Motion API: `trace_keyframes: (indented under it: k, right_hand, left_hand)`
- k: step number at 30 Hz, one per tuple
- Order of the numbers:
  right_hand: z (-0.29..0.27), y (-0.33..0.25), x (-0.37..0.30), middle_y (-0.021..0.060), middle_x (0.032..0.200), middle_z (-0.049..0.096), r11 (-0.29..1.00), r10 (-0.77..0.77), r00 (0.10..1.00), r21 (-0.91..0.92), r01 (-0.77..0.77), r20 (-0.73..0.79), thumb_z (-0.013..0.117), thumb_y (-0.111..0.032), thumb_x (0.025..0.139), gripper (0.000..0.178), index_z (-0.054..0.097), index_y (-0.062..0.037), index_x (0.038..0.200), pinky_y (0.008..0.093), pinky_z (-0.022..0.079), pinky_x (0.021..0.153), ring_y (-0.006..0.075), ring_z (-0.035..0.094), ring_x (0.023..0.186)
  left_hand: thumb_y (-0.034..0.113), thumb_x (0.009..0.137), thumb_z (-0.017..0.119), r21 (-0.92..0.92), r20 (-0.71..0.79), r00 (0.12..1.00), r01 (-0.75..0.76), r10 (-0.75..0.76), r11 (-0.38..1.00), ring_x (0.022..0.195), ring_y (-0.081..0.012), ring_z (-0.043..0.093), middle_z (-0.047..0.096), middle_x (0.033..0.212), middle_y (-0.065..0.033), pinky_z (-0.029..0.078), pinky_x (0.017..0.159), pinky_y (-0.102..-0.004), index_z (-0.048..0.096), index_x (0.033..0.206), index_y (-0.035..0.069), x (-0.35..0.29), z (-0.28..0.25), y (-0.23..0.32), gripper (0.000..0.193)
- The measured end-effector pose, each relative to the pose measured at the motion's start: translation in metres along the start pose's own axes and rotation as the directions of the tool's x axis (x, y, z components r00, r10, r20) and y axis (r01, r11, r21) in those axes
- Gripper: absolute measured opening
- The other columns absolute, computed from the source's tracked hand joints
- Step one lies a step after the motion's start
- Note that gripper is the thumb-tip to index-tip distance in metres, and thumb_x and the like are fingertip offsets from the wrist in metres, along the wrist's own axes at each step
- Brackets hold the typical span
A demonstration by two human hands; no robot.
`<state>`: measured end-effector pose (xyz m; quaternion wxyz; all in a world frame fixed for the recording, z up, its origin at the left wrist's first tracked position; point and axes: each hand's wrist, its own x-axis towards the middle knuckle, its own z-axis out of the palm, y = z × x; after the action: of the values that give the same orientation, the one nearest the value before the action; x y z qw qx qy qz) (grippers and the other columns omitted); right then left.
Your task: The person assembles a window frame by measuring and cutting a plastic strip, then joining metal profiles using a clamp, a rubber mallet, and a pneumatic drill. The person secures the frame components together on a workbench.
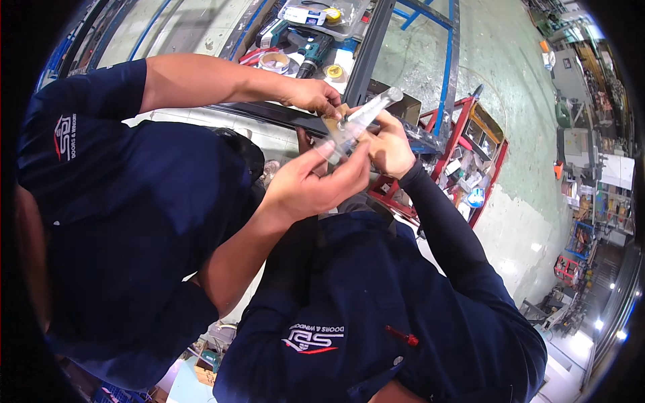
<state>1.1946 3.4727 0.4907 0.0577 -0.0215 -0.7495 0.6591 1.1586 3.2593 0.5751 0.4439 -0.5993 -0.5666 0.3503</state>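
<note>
- Hands are meeting near the centre of the frame: the person's right hand (392, 146), at the lower right of the cluster, is gripping a pale strip (369, 113), fingers bending around its side.
- The person's left hand is not showing; the co-worker's lower hand (312, 185) is blocking that spot, so whether it is holding anything cannot be told.
- Blurred and partly see-through, the pale strip is lying just above and left of the right hand, its long axis running from upper right down to lower left.
- Of the person's own hands, the right is the visible one touching it, with the strip's broad upper end pointing past its fingers.
- From lower left, the co-worker's lower hand is reaching the opposite end, thumb and fingers spreading; exact contact is blurring out.
- From upper left, the co-worker's upper hand (310, 94) is pinching a tan piece (333, 126) beside the strip.
- Beyond them, a drill (316, 52) is lying at upper centre, and a red cart (494, 176) is standing right of the hands.
</note>
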Motion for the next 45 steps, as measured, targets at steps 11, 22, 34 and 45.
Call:
trace_keyframes:
  k: [11, 22, 34, 45]
  right_hand:
    - [0.002, -0.025, 0.007, 0.0174, 0.115, 0.064, 0.97, -0.186, 0.976, -0.178, 0.165, -0.11, 0.065, -0.015, 0.083, 0.04, 0.06, -0.0059, 0.121, 0.0405, 0.048, 0.095, 0.0341, 0.061, 0.109]
    - [-0.014, -0.019, 0.002, 0.0199, 0.107, 0.065, 0.88, -0.224, 0.974, -0.424, 0.216, 0.031, 0.066, -0.015, 0.082, 0.041, 0.059, -0.0039, 0.121, 0.0427, 0.049, 0.091, 0.0397, 0.062, 0.102]
    - [-0.014, -0.018, -0.004, 0.0201, 0.106, 0.066, 0.925, -0.227, 0.97, -0.331, 0.189, -0.082, 0.064, -0.011, 0.082, 0.03, 0.065, -0.0036, 0.112, 0.0439, 0.049, 0.092, 0.0378, 0.061, 0.103]
    - [-0.016, -0.021, -0.008, 0.0212, 0.102, 0.068, 0.955, -0.03, 0.994, -0.295, -0.003, -0.106, 0.063, -0.018, 0.086, 0.03, 0.064, -0.0037, 0.112, 0.0433, 0.051, 0.089, 0.039, 0.064, 0.1]
  left_hand:
    - [0.014, 0.083, 0.059, -0.339, 0.287, 0.93, 0.322, -0.228, 0.884, 0.125, -0.0161, 0.05, 0.055, 0.123, -0.009, 0.048, 0.095, -0.0286, 0.06, 0.117, 0.002, 0.066, 0.024, 0.005, 0.036]
    - [0.012, 0.085, 0.059, -0.131, 0.345, 0.935, 0.132, -0.08, 0.982, 0.108, -0.0205, 0.054, 0.057, 0.105, -0.0103, 0.049, 0.088, -0.0281, 0.062, 0.11, 0.001, 0.082, 0.01, -0.016, 0.028]
    - [0.012, 0.079, 0.06, -0.589, 0.312, 0.905, 0.424, -0.291, 0.688, 0.09, -0.016, 0.062, 0.062, 0.11, -0.01, 0.054, 0.079, -0.027, 0.067, 0.098, 0.0, 0.089, 0.008, -0.017, 0.023]
    - [0.015, 0.083, 0.06, -0.395, 0.242, 0.966, 0.187, -0.094, 0.9, 0.105, -0.0226, 0.055, 0.063, 0.094, -0.0068, 0.051, 0.08, -0.025, 0.067, 0.092, 0.003, 0.088, 0.019, -0.014, 0.016]
